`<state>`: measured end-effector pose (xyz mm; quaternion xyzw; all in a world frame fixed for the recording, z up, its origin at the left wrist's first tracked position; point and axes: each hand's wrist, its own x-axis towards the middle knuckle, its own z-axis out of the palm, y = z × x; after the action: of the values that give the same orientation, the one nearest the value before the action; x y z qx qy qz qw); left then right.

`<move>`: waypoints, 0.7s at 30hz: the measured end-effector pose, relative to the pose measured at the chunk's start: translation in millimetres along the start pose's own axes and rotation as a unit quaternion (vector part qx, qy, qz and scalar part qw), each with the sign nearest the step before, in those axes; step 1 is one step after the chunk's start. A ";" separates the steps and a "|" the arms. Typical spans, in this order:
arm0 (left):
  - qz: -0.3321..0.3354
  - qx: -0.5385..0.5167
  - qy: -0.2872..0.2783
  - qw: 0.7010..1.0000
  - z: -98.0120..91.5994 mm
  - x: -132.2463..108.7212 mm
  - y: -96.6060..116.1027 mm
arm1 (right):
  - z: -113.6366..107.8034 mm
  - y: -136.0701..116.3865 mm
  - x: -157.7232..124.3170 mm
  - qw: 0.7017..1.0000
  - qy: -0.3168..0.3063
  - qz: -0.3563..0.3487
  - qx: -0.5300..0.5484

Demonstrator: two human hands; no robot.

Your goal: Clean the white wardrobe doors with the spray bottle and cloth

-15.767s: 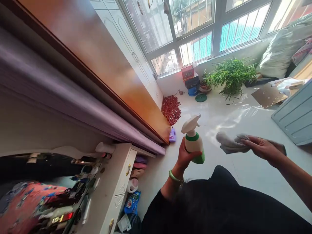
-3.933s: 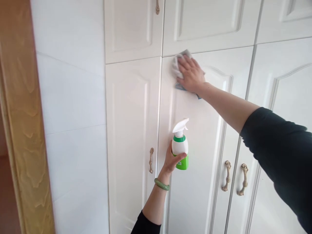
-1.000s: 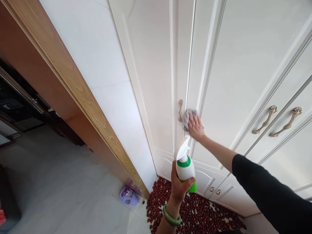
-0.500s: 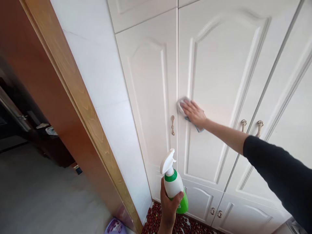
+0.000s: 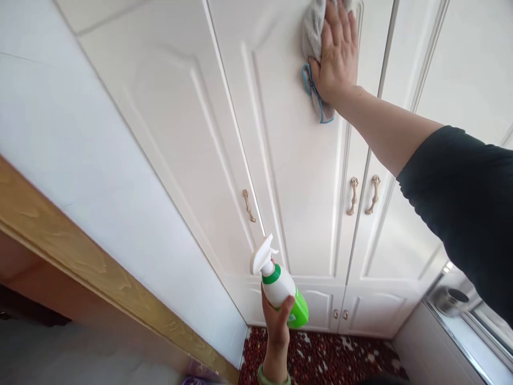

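My right hand [image 5: 336,53] presses flat, fingers spread, on a grey cloth with blue edging [image 5: 313,40] against the upper part of a white panelled wardrobe door [image 5: 296,187]. The top of the cloth runs out of view. My left hand [image 5: 276,327] is low in the picture, wrapped around a green and white trigger spray bottle [image 5: 278,286]. The bottle's white spray head tilts up and to the left, near the bottom of the doors. A green bangle shows partly at the lower edge, at my left wrist.
Brass handles [image 5: 352,196] sit on the wardrobe doors. To the left are white wall tiles [image 5: 112,160] and a wooden door frame [image 5: 80,267]. Red dates [image 5: 316,358] lie spread on the floor below. A steel pot [image 5: 451,302] stands by the window at lower right.
My right hand has slid the cloth higher up the door. The view has tilted, and the wall and frame now slant further. My left hand still holds the spray bottle.
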<state>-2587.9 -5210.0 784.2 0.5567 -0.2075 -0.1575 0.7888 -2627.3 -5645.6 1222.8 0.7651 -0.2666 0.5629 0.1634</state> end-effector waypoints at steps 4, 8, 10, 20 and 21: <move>-0.017 0.016 -0.071 0.997 25.7 6.8 -3.1 | 4.6 13.8 -68.4 1.000 0.014 0.012 -0.024; -0.028 0.019 -0.132 0.991 45.8 7.8 -9.9 | 34.5 9.5 -144.9 0.999 0.007 0.042 0.001; -0.033 0.024 -0.148 0.988 52.6 4.2 -12.4 | 54.2 5.4 -188.8 0.998 0.001 0.052 0.020; -0.061 0.061 -0.138 0.987 40.3 -25.5 -11.6 | 90.8 -43.8 -449.2 0.964 -0.184 0.160 0.102; -0.058 0.069 -0.125 0.988 36.0 -28.1 -10.8 | 87.6 -48.9 -473.8 0.960 -0.202 0.160 0.112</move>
<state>-2630.5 -5229.3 780.3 0.5968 -0.2824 -0.2568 0.7058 -2636.7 -5548.2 748.6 0.8239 -0.3482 0.4412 -0.0727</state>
